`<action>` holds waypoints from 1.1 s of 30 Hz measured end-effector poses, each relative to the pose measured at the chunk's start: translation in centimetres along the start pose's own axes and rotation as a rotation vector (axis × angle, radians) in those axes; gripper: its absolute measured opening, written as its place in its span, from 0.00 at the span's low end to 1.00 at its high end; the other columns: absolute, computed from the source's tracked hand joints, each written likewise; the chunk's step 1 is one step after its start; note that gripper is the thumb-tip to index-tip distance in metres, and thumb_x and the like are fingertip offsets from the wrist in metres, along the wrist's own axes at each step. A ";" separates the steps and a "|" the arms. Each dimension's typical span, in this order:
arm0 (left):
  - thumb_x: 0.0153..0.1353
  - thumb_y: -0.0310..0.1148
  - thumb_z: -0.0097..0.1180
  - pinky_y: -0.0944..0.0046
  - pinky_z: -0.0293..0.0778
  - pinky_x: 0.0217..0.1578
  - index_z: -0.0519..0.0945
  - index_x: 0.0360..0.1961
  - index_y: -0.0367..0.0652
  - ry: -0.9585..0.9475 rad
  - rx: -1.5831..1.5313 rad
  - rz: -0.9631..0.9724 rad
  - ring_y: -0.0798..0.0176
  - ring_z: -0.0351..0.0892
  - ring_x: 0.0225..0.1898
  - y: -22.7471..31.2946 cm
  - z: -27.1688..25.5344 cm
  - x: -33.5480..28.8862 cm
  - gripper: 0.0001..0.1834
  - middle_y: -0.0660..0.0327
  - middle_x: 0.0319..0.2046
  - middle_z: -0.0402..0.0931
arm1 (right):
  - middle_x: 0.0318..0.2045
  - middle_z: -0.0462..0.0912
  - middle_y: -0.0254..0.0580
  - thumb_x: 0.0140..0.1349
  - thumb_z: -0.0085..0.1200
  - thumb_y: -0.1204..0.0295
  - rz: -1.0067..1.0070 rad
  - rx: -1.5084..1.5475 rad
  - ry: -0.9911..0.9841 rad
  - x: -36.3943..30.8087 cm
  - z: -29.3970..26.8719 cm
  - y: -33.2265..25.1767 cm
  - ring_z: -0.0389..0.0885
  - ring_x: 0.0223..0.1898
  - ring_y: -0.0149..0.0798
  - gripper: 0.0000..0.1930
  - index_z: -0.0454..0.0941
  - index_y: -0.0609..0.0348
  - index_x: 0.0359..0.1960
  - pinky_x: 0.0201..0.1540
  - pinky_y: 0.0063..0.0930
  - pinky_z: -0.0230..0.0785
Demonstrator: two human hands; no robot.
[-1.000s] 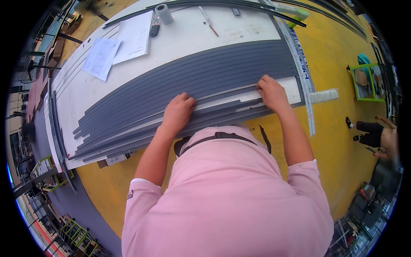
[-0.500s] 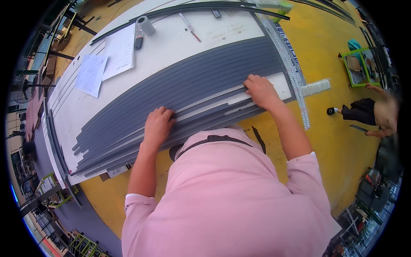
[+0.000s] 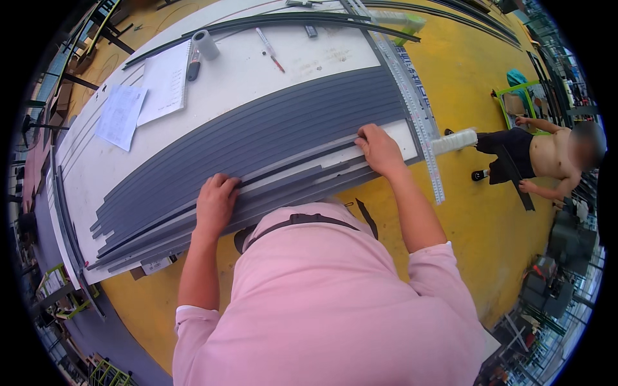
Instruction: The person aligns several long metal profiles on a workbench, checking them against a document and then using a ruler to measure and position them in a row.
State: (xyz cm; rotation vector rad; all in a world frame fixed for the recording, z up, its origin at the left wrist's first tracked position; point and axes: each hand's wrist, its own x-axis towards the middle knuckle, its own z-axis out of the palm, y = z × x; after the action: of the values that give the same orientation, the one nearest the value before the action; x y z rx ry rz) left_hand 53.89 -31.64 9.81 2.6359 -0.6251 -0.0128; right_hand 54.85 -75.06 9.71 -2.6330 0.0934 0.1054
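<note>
Both of my hands are closed on one long, thin grey strip (image 3: 297,161) lying along the near side of the table. My left hand (image 3: 217,201) pinches it left of the middle, with the thumb hidden. Toward its right end, my right hand (image 3: 380,150) grips it with curled fingers. The strip is turned up on edge, and a dark line shows along it. Beyond it, many similar grey strips (image 3: 257,117) lie flat, side by side. Several more loose grey strips (image 3: 283,183) lie between my hands and my body.
On the white table (image 3: 338,51) are a notebook (image 3: 162,87), a paper sheet (image 3: 121,114), a grey roll (image 3: 205,45), a utility knife (image 3: 194,65) and a pen (image 3: 266,42). A long ruler (image 3: 417,112) crosses the right end. Another person (image 3: 544,154) holds a dark strip at right.
The gripped strip has rolled between my hands, so its dark line now shows. The view has shifted a little. The person at right has come nearer the table.
</note>
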 end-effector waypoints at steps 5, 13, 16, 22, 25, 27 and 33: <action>0.62 0.30 0.67 0.52 0.76 0.48 0.88 0.43 0.47 0.030 0.017 -0.058 0.50 0.80 0.44 -0.6 0.4 -0.6 0.09 0.60 0.40 0.81 | 0.40 0.81 0.42 0.67 0.63 0.65 -0.078 -0.186 0.278 -0.9 1.7 0.8 0.82 0.47 0.51 0.10 0.82 0.55 0.44 0.47 0.47 0.78; 0.64 0.31 0.64 0.52 0.75 0.46 0.88 0.42 0.47 -0.003 0.122 -0.020 0.50 0.80 0.42 -1.2 0.6 0.3 0.06 0.60 0.39 0.81 | 0.37 0.79 0.42 0.66 0.63 0.66 -0.189 -0.273 0.275 0.5 2.1 -0.3 0.81 0.44 0.50 0.07 0.84 0.56 0.36 0.47 0.47 0.75; 0.65 0.31 0.64 0.51 0.75 0.46 0.87 0.41 0.47 0.017 0.123 -0.051 0.49 0.80 0.42 -1.0 1.0 0.3 0.05 0.59 0.39 0.81 | 0.36 0.79 0.41 0.66 0.62 0.67 -0.153 -0.246 0.329 0.4 2.6 -0.1 0.81 0.44 0.49 0.06 0.83 0.55 0.35 0.47 0.46 0.75; 0.63 0.31 0.66 0.50 0.77 0.46 0.87 0.40 0.44 0.057 0.018 -0.097 0.48 0.81 0.44 -0.7 0.3 -0.8 0.05 0.58 0.38 0.81 | 0.34 0.78 0.40 0.64 0.62 0.69 -0.296 -0.129 0.219 -1.4 3.6 -2.0 0.81 0.42 0.49 0.04 0.83 0.54 0.35 0.46 0.45 0.75; 0.62 0.30 0.67 0.51 0.78 0.45 0.87 0.39 0.43 0.018 -0.007 -0.081 0.47 0.81 0.44 -0.9 -0.3 -1.0 0.05 0.57 0.38 0.81 | 0.33 0.79 0.40 0.63 0.61 0.71 -0.351 -0.093 0.161 -1.1 4.3 -2.8 0.81 0.42 0.49 0.03 0.82 0.54 0.34 0.45 0.45 0.74; 0.62 0.30 0.67 0.51 0.78 0.45 0.87 0.39 0.43 0.008 -0.006 -0.067 0.48 0.81 0.44 -1.1 -0.2 -0.6 0.05 0.57 0.38 0.81 | 0.32 0.79 0.38 0.63 0.60 0.72 -0.334 -0.111 0.172 -0.4 4.4 -2.8 0.80 0.40 0.47 0.02 0.82 0.53 0.32 0.43 0.44 0.73; 0.64 0.30 0.65 0.51 0.79 0.46 0.87 0.40 0.44 -0.035 -0.017 -0.006 0.48 0.81 0.44 0.1 1.4 1.6 0.05 0.57 0.38 0.81 | 0.31 0.81 0.36 0.63 0.61 0.71 -0.292 -0.200 0.253 -0.1 3.3 0.2 0.81 0.38 0.47 0.02 0.84 0.53 0.33 0.44 0.44 0.73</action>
State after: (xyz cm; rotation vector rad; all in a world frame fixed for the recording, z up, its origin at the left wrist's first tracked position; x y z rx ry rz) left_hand 55.12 -33.02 8.70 2.6259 -0.6265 -0.0652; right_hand 54.56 -73.62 6.72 -2.8131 -0.2267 -0.3336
